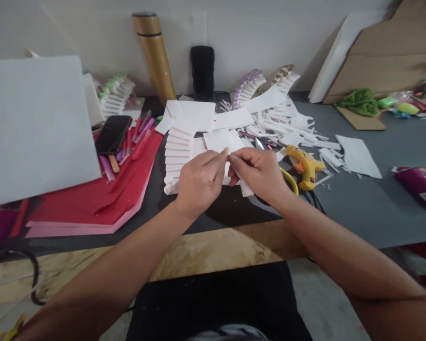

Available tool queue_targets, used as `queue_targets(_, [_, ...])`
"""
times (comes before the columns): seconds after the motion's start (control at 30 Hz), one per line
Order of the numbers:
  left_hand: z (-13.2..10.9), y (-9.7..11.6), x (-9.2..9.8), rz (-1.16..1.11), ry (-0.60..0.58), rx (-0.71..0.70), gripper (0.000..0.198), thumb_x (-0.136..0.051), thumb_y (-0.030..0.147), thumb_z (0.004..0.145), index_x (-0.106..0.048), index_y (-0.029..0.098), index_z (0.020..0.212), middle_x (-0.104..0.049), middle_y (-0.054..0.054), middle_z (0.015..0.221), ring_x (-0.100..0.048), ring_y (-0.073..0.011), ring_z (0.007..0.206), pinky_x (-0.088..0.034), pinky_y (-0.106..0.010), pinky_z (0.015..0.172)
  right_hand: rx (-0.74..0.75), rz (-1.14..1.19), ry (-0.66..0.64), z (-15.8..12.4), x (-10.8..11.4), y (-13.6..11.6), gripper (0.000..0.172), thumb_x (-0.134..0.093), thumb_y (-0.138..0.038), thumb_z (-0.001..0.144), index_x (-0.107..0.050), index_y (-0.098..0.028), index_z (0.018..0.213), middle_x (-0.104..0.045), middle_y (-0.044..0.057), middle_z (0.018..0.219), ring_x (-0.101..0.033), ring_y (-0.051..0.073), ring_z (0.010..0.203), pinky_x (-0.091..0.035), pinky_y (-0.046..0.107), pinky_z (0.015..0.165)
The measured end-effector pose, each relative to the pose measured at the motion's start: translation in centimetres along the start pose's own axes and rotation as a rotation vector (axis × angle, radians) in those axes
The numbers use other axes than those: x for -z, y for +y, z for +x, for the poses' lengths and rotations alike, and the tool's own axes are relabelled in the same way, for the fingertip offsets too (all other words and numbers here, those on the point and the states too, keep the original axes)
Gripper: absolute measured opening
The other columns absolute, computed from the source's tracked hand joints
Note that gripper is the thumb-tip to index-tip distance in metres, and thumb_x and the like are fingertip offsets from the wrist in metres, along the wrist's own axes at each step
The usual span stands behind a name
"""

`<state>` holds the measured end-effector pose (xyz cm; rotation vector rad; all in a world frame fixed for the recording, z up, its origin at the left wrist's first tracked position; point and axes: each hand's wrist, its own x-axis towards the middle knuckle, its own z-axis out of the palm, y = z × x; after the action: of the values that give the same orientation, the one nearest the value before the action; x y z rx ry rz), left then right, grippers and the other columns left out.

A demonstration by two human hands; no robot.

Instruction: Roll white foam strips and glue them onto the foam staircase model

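Observation:
My left hand (200,182) and my right hand (261,174) meet over the dark table, their fingertips pinched together. Between them is a small piece of white paper (246,189), part of which hangs below my right hand; the rest is hidden by the fingers. Just left of my left hand lies a curved, stair-like white paper model (179,150) with stepped ridges. White paper sheets (195,115) lie behind my hands. By my right wrist are scissors with a yellow handle (291,182), partly covered, and a yellow glue gun (308,169).
Red paper sheets (81,201), a phone (113,134) and a white board (35,128) are on the left. A gold flask (156,57) and a black case (202,71) stand at the wall. White paper scraps (280,125) spread behind the glue gun; cardboard (394,52) leans at right.

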<state>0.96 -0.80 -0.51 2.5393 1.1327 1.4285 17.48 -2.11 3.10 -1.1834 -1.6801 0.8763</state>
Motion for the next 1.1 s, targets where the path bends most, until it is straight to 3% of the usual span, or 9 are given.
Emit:
queue_targets(0.13, [0.1, -0.2, 0.0, -0.115, -0.018, 0.059, 0.03, -0.052, 0.027, 0.102, -0.077, 0.018, 0.116, -0.078, -0.008, 0.093, -0.071, -0.0181, 0.087, -0.054, -0.03, 0.079, -0.046, 0.055, -0.048, 0.4, 0.5, 0.4, 0.037, -0.069, -0.047, 0.09, -0.067, -0.017, 0.069, -0.067, 0.0, 0.061, -0.066, 0.012, 0.054, -0.05, 0.025, 0.057])
queue_targets(0.27, [0.6, -0.7, 0.1, -0.466, -0.051, 0.269, 0.02, -0.063, 0.029, 0.097, -0.081, 0.021, 0.098, -0.075, -0.005, 0.082, -0.07, -0.0154, 0.074, -0.055, -0.028, 0.072, 0.002, 0.006, -0.117, 0.7, 0.9, 1.2, 0.039, -0.07, -0.051, 0.09, -0.068, -0.016, 0.073, -0.068, 0.001, 0.061, -0.066, 0.012, 0.054, -0.05, 0.025, 0.059])
queue_targets(0.33, [0.7, -1.0, 0.2, -0.532, -0.087, 0.328, 0.018, -0.065, 0.029, 0.095, -0.081, 0.021, 0.096, -0.074, -0.004, 0.082, -0.069, -0.0144, 0.069, -0.054, -0.027, 0.067, 0.023, -0.028, -0.131, 0.7, 0.9, 1.6, 0.039, -0.068, -0.051, 0.091, -0.068, -0.016, 0.073, -0.068, 0.001, 0.063, -0.067, 0.013, 0.055, -0.049, 0.025, 0.06])
queue_targets(0.53, [0.9, -1.0, 0.4, -0.274, -0.075, 0.163, 0.023, -0.058, 0.027, 0.098, -0.08, 0.02, 0.099, -0.076, -0.006, 0.087, -0.069, -0.0172, 0.083, -0.052, -0.029, 0.076, -0.08, 0.115, -0.121, 0.9, 0.6, 1.1, 0.042, -0.072, -0.053, 0.087, -0.069, -0.015, 0.072, -0.069, 0.003, 0.063, -0.067, 0.013, 0.055, -0.051, 0.025, 0.06])
queue_targets(0.7, [0.8, -1.0, 0.4, -0.309, -0.028, 0.258, 0.019, -0.063, 0.028, 0.095, -0.08, 0.02, 0.098, -0.081, -0.006, 0.096, -0.073, -0.019, 0.089, -0.055, -0.031, 0.082, -0.136, 0.045, -0.067, 0.9, 0.7, 0.5, 0.035, -0.073, -0.044, 0.087, -0.07, -0.014, 0.07, -0.069, 0.003, 0.058, -0.066, 0.012, 0.053, -0.049, 0.024, 0.058])
queue_targets(0.87, [0.6, -0.5, 0.3, -0.396, -0.008, 0.385, 0.013, -0.071, 0.026, 0.089, -0.082, 0.021, 0.093, -0.083, -0.004, 0.096, -0.077, -0.0206, 0.088, -0.059, -0.03, 0.078, 0.005, -0.192, 0.027, 0.4, 0.6, 0.9, 0.026, -0.066, -0.034, 0.091, -0.071, -0.015, 0.074, -0.067, 0.001, 0.057, -0.06, 0.011, 0.051, -0.041, 0.025, 0.054])
queue_targets(1.0, [0.5, -0.2, 0.4, -0.356, 0.003, 0.346, 0.013, -0.07, 0.027, 0.09, -0.082, 0.022, 0.093, -0.083, -0.003, 0.094, -0.078, -0.0213, 0.087, -0.06, -0.031, 0.077, 0.167, -0.383, 0.022, 0.0, 0.7, 0.9, 0.026, -0.06, -0.031, 0.094, -0.073, -0.016, 0.078, -0.068, 0.002, 0.059, -0.057, 0.013, 0.056, -0.039, 0.027, 0.058])
queue_targets(1.1, [0.5, -0.4, 0.5, -0.33, 0.009, 0.303, 0.014, -0.07, 0.027, 0.091, -0.082, 0.022, 0.093, -0.083, -0.003, 0.095, -0.078, -0.0215, 0.087, -0.06, -0.032, 0.079, 0.168, -0.336, -0.035, 0.1, 0.9, 0.7, 0.031, -0.058, -0.036, 0.097, -0.072, -0.016, 0.077, -0.071, 0.003, 0.064, -0.061, 0.013, 0.058, -0.041, 0.026, 0.06])
